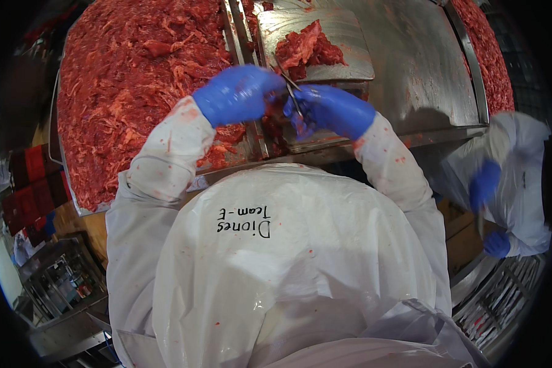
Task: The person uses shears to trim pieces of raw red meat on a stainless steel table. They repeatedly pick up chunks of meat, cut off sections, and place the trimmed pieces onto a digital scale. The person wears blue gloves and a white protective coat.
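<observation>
My right hand (334, 110), in a blue glove, has its fingers curled round a thin, dark metal tool (286, 77). The tool slants up and left toward the meat; whether it is a knife or something else, I cannot tell. Close to its left side is my left hand (236, 93), also blue-gloved, with the fingers bent inward and partly blurred. Dark red showing below those fingers may be meat, but what they hold is hidden. Just beyond both hands, a piece of red meat (310, 49) lies on a pale cutting board (343, 27).
A large heap of red meat trimmings (135, 92) fills the left side, bordered by a metal divider (236, 34). Bare steel table (420, 67) extends right, to a raised edge with more meat (487, 49) behind. A co-worker in white with blue gloves (484, 184) stands at the right.
</observation>
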Demonstrator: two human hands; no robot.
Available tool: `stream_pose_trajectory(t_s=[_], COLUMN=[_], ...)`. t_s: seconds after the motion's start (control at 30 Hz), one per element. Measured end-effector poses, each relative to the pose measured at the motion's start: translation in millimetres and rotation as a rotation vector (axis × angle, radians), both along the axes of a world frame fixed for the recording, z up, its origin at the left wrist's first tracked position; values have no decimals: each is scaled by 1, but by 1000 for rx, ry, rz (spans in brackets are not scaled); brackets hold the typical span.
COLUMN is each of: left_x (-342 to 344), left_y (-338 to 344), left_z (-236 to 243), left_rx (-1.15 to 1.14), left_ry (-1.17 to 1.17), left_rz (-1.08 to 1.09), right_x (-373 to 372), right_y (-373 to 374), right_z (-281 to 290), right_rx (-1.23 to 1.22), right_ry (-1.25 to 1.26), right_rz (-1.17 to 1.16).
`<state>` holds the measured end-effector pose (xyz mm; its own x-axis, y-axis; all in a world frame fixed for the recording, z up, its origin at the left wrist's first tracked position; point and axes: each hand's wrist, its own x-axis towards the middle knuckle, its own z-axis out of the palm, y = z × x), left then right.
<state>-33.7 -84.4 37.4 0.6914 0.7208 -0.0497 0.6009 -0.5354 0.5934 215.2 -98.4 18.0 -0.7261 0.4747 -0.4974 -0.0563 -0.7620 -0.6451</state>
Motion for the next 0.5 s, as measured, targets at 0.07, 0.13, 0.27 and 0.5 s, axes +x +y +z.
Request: stream_pose_trajectory(t_s=[0.07, 0.13, 0.27, 0.5], left_x=[-1, 1, -2, -89], left_y=[-5, -15, -36, -27], left_z=[-3, -2, -13, -39], left_rx=[12, -41, -140, 462], left_ry=[69, 99, 49, 628], left_rz=[0, -46, -99, 601], right_x=[-10, -14, -14, 104], right_y=[11, 12, 15, -32], right_z=[-8, -9, 0, -18], right_rx=[179, 188, 236, 338], right_ry=[-105, -96, -190, 98], right_rz=[32, -10, -207, -427])
